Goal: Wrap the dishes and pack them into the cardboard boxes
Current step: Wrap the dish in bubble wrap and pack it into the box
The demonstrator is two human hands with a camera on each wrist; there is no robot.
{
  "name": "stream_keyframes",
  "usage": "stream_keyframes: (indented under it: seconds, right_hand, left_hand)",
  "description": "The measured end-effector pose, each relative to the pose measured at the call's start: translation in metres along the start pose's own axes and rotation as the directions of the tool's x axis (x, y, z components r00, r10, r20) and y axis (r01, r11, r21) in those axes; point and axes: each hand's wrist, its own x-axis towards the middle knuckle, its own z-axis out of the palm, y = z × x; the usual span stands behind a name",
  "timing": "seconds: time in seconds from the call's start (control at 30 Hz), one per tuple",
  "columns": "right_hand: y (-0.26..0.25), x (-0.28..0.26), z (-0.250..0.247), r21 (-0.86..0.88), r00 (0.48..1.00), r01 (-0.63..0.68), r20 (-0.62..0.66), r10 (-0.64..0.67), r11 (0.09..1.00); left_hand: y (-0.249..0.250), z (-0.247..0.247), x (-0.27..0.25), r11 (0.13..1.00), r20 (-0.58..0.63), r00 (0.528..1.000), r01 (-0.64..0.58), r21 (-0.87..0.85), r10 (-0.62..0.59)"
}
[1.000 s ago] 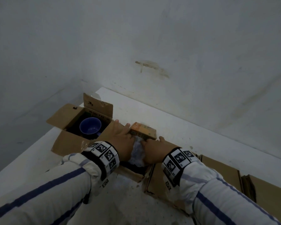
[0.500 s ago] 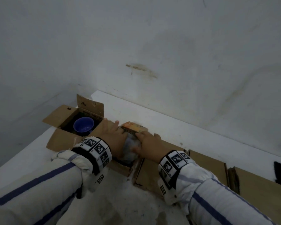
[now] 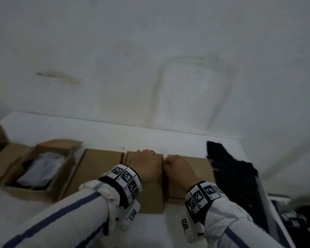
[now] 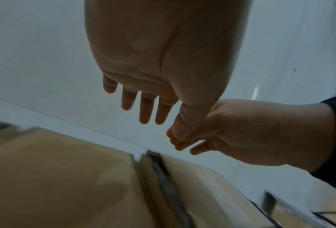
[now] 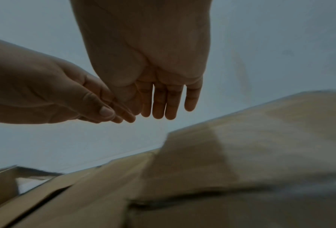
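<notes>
Hovering side by side over the flattened cardboard boxes (image 3: 104,163), the left hand (image 3: 147,165) and right hand (image 3: 179,169) hold nothing, each grip loosely spread. Left of those boxes, an open box (image 3: 61,178) on the white counter (image 3: 100,135) holds the wrapped dish (image 3: 41,170).

The right hand (image 5: 143,58) comes down from the top of the picture, palm to the camera, with its fingers (image 5: 159,104) straight, a little apart, and holding nothing. The left hand (image 5: 52,95) enters from the left side; its fingertips reach to the thumb side of the right hand and seem to touch it. The left thumb lies along its fingers. Both hands are above brown cardboard (image 5: 260,138), which fills the lower part and is blurred. At the lower left, an open cardboard box (image 5: 1,185) shows something pale inside. Behind is a plain pale wall (image 5: 280,46).
</notes>
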Motion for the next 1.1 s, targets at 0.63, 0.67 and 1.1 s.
stream_keyframes:
  seconds: [0.63, 0.67, 1.1]
  right_hand:
    - [0.203, -0.057, -0.021, -0.163, 0.906, -0.410, 0.042, 0.421, 0.898]
    - [0.203, -0.057, -0.020, -0.178, 0.909, -0.403, 0.036, 0.415, 0.898]
    - [0.208, -0.052, -0.062, 0.231, 0.894, -0.394, -0.129, 0.430, 0.889]
  left_hand:
    - [0.159, 0.074, 0.094, 0.995, -0.031, 0.995, -0.097, -0.033, 0.096]
    - [0.159, 0.075, 0.094, 0.995, -0.045, 0.995, -0.095, -0.038, 0.093]
    - [0.165, 0.067, 0.100, 0.964, -0.063, 0.992, -0.122, -0.238, 0.110]
